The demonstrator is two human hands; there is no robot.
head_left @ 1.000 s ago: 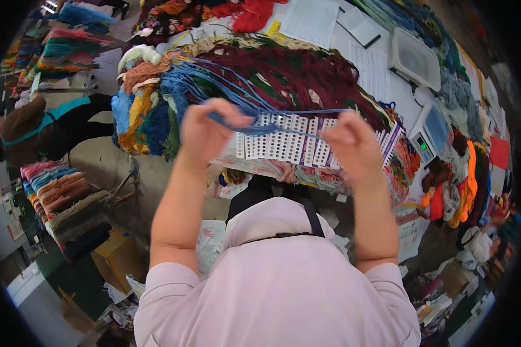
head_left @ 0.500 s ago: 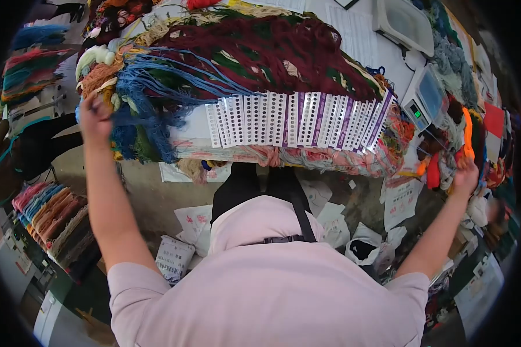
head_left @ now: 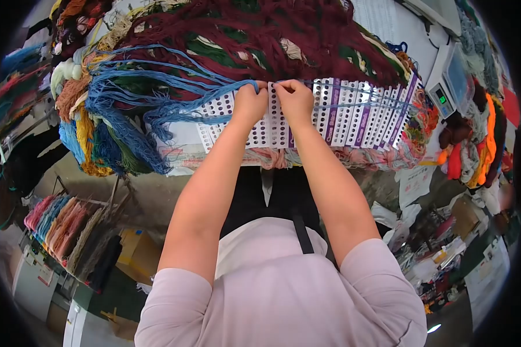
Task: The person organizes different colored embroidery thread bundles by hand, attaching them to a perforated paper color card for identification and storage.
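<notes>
My left hand (head_left: 250, 105) is closed on blue yarn (head_left: 194, 103) at the upper edge of the white and purple perforated cards (head_left: 342, 113). Just to its right, my right hand (head_left: 296, 104) has its thumb and fingers pinched together on the same yarn, above one card (head_left: 278, 124). Thin blue strands stretch from it rightward across the cards. The cards lie side by side in a row. Behind them spreads a heap of maroon yarn (head_left: 260, 37), mixed with green and cream.
Multicoloured skeins (head_left: 75, 92) hang over the table's left end. A scale (head_left: 441, 98) with a green display stands at the right, near orange yarn (head_left: 490, 139). Pinkish yarn (head_left: 272, 157) runs along the front edge. A rack of skeins (head_left: 66, 222) stands lower left.
Both hands have come from the far left and far right to the middle, over the cards. Blue strands now cross the cards to the right. The view has shifted slightly.
</notes>
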